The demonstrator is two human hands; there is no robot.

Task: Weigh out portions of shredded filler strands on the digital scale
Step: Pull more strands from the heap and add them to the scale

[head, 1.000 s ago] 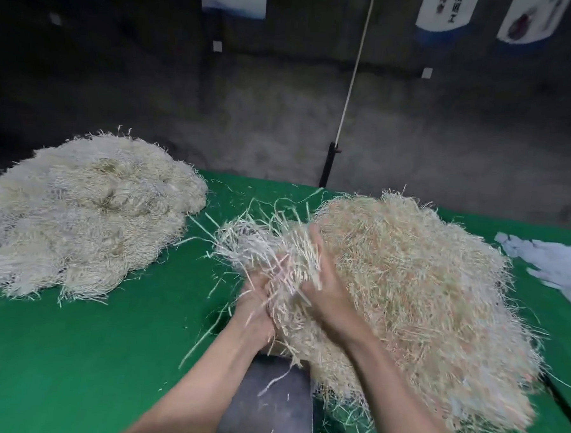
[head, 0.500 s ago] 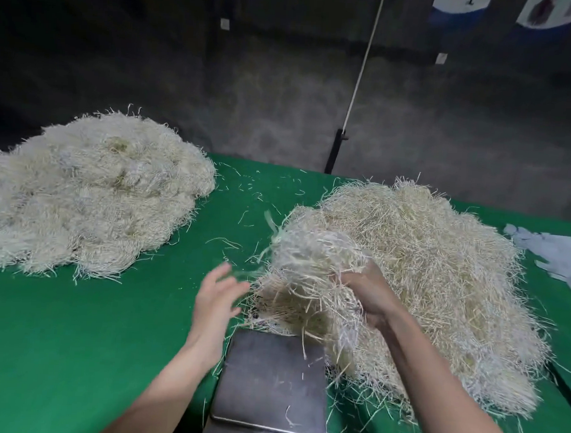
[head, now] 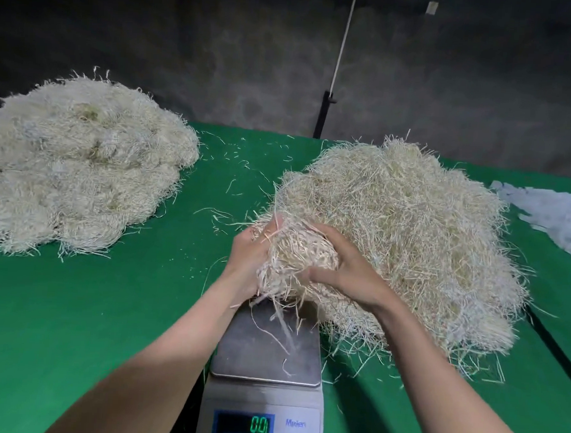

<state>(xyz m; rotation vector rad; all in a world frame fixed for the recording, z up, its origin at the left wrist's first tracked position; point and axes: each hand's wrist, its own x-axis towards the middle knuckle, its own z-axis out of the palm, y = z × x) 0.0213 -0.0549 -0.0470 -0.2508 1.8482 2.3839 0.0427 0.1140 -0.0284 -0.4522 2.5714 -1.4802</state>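
Both hands cup strand clump above scale pan

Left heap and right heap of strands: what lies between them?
Head view: between left heap and right heap, green table cover with scattered loose strands; nearer the camera, the left hand holding a clump.

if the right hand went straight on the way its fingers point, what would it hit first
The bunch of strands that the right hand grips; just beyond, likely the left hand on the bunch's other side.
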